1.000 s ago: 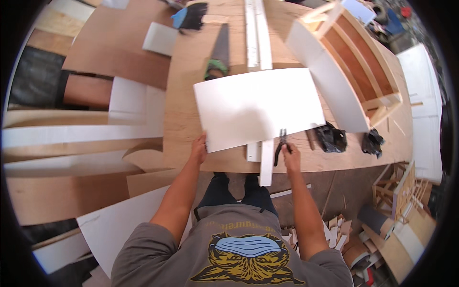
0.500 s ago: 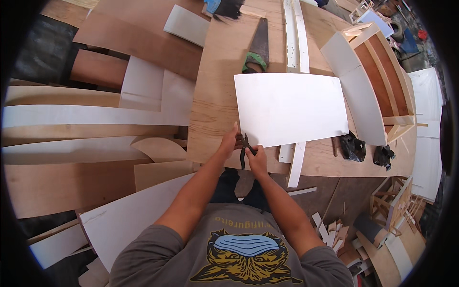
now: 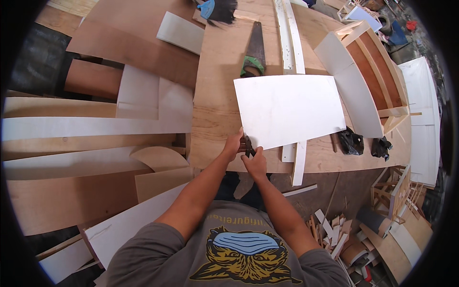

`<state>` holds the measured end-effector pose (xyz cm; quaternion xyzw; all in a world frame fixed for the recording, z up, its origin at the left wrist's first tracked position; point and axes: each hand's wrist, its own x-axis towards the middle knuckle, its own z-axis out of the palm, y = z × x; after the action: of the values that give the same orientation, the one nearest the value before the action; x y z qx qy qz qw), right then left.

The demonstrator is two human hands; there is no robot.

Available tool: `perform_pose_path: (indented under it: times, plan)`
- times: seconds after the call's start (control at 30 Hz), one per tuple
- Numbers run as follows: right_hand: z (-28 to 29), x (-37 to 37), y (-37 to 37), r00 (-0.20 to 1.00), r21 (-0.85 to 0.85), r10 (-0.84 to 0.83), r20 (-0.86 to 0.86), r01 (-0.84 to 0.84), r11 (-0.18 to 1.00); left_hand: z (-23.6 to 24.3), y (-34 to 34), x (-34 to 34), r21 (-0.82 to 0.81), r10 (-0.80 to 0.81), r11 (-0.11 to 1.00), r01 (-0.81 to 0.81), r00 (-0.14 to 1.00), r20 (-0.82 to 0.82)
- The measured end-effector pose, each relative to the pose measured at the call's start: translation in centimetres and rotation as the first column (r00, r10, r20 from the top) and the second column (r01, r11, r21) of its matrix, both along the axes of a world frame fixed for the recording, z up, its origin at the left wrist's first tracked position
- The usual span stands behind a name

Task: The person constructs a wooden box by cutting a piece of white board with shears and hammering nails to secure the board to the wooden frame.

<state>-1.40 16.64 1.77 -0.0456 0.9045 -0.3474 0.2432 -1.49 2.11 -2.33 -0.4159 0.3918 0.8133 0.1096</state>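
A white rectangular panel (image 3: 289, 110) lies across the workbench, partly over two long white strips. At its near left corner, my left hand (image 3: 234, 145) grips the edge, thumb along the side and fingers partly hidden. Dark-handled pliers (image 3: 248, 145) are in my right hand (image 3: 255, 163), which is closed around the handles. Their jaws point away from me, at the panel's corner beside my left fingers. Whether the jaws bite on anything is too small to tell.
A green-handled handsaw (image 3: 254, 50) and a blue brush with dark bristles (image 3: 217, 9) lie farther up the bench. To the right stands a white-faced wooden frame (image 3: 354, 81), near black plastic bags (image 3: 351, 142). Boards (image 3: 71, 196) crowd the left; wood scraps (image 3: 332, 232) litter the floor.
The pliers have shifted against the panel's corner, and their handles are now more covered by my right hand. My left hand has moved slightly right, onto the panel's edge. The view has shifted slightly.
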Motion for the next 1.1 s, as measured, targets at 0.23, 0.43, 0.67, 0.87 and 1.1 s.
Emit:
perform_pose_path:
  times: [0.23, 0.43, 0.67, 0.87, 1.1]
  plan:
    - [1.4, -0.8, -0.2, 0.985, -0.062, 0.02, 0.174, -0.01, 0.998, -1.4, -0.3, -0.8, -0.172, -0.054, 0.983, 0.066, 0.996, 0.07]
    - [4.4, -2.0, -0.7, 0.972, -0.007, -0.007, 0.237, 0.009, 1.0, -0.8, -0.2, -1.0, -0.137, -0.068, 0.988, 0.065, 0.998, -0.019]
    - [8.6, -4.3, -2.1, 0.925, -0.108, -0.007, 0.38, 0.052, 0.993, -4.4, -0.3, -0.8, -0.236, -0.057, 0.97, 0.064, 0.998, 0.039]
    - [10.8, -7.7, 0.9, 0.944, -0.129, -0.023, 0.328, 0.069, 0.989, -2.1, 0.5, -1.5, -0.227, -0.187, 0.953, 0.2, 0.979, 0.075]
    - [8.6, -8.6, 6.9, 0.942, -0.21, -0.076, 0.328, 0.152, 0.966, -2.9, 2.3, -2.5, 0.015, 0.126, 0.992, -0.125, 0.985, -0.119]
